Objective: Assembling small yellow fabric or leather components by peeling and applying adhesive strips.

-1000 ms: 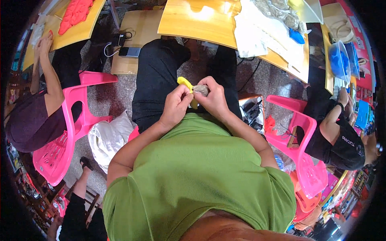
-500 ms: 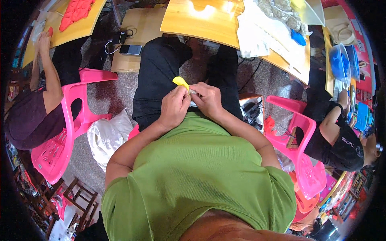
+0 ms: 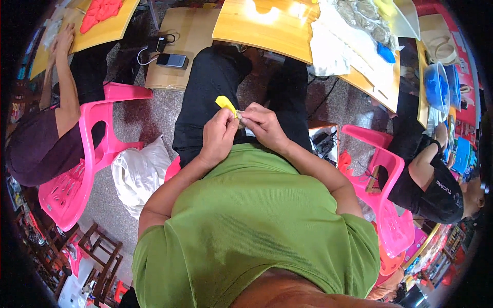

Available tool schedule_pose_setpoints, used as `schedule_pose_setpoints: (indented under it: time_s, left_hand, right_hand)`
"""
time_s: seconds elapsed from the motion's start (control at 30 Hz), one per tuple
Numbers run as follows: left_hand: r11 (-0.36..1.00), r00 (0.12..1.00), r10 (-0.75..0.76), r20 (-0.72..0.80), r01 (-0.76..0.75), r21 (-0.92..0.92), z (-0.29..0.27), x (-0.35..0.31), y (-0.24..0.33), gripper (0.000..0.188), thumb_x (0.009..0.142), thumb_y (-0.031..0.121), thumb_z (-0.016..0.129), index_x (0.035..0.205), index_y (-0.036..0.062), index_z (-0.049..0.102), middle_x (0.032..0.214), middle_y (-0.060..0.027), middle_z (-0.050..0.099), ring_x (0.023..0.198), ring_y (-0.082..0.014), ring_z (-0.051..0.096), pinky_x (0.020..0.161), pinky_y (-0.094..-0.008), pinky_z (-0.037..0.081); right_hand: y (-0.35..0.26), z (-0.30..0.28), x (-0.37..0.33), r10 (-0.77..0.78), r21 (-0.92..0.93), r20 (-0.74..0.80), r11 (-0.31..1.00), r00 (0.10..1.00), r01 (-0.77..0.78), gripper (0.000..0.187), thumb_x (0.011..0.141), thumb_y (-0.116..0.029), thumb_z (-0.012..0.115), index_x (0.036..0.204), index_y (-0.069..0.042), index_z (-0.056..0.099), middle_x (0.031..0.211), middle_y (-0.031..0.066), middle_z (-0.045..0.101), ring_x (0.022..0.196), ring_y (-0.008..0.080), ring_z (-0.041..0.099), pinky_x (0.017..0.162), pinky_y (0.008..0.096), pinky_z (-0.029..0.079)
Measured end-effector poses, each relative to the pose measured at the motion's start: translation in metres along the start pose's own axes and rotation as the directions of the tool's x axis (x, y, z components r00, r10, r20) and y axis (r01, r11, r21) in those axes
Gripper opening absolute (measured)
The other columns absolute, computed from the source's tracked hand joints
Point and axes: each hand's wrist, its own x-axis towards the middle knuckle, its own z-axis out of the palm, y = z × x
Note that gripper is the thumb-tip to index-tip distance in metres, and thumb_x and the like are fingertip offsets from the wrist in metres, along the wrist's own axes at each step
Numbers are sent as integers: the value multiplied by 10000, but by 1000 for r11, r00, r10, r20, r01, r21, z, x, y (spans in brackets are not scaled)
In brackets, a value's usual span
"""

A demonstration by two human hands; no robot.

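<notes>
Over my lap, both hands meet at a small, limp yellow piece (image 3: 225, 104); whether it is rubber or cloth I cannot tell. My left hand (image 3: 221, 134) pinches its lower end, and its wide end sticks up past my fingers. Right beside it, my right hand (image 3: 265, 126) is closed, its fingertips pressed together at the narrow end of the yellow piece. A small pale bit shows between the two hands, too small to name. My fingers cover the rest.
Ahead stands a wooden table (image 3: 264, 31) with white cloth (image 3: 331, 51), greyish bundles and a blue piece (image 3: 385, 52). People sit on pink chairs at left (image 3: 87, 159) and right (image 3: 393, 205). A white sack (image 3: 141, 174) lies on the floor; a phone (image 3: 172, 61) rests on cardboard.
The yellow piece now stands slightly higher and further left above my left hand. Both hands remain close together at it. The left co-worker's hands have moved a little on their table.
</notes>
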Motion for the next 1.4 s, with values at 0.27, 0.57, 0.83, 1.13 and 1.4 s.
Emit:
schedule_pose_setpoints:
  time_s: [0.27, 0.57, 0.83, 1.13, 1.4]
  left_hand:
    - [961, 996, 89, -23, -80, 266, -10, -5, -2, 139, 829, 111, 560, 817, 15, 460, 756, -160, 534, 701, -342, 554, 610, -419, 423]
    - [990, 994, -15, -112, 30, 137, -17, -10, -1, 107, 851, 106, 528, 838, 19, 468, 790, -166, 547, 743, -360, 565, 636, -430, 436]
    - [941, 994, 85, -66, -58, 332, -22, -9, -8, 104, 859, 104, 521, 844, 16, 468, 804, -178, 539, 753, -369, 557, 655, -425, 437]
    - [807, 966, -200, -164, 68, -587, -17, -12, -20, 111, 898, 67, 515, 828, 28, 438, 725, -11, 449, 675, -83, 456, 595, -266, 410]
    - [994, 975, 31, -220, -7, 108, -21, -17, -22, 81, 872, 58, 510, 860, 6, 449, 759, -155, 492, 681, -303, 531, 635, -371, 428]
  right_hand:
    - [9, 10, 25, 140, -195, 105, 974, 985, -118, 43, 719, -18, 651, 757, -9, 633, 681, 100, 599, 581, 214, 595, 525, 312, 447]
    - [2, 11, 35, 121, 71, 309, 986, 943, -150, 42, 746, -21, 632, 740, 5, 600, 647, 73, 580, 620, 140, 578, 529, 286, 431]
    - [13, 30, 40, 406, -69, 187, 914, 894, -401, 94, 701, -106, 671, 698, -27, 620, 639, 93, 605, 556, 184, 582, 539, 311, 457]
    - [-2, 28, 19, 300, 374, 258, 846, 918, -381, 199, 867, -87, 601, 1057, -28, 615, 1038, 49, 515, 827, 114, 545, 674, 245, 467]
    - [-31, 32, 25, 32, -367, 266, 928, 963, 70, 273, 788, -11, 604, 1059, -48, 601, 893, 139, 512, 728, 288, 562, 599, 347, 483]
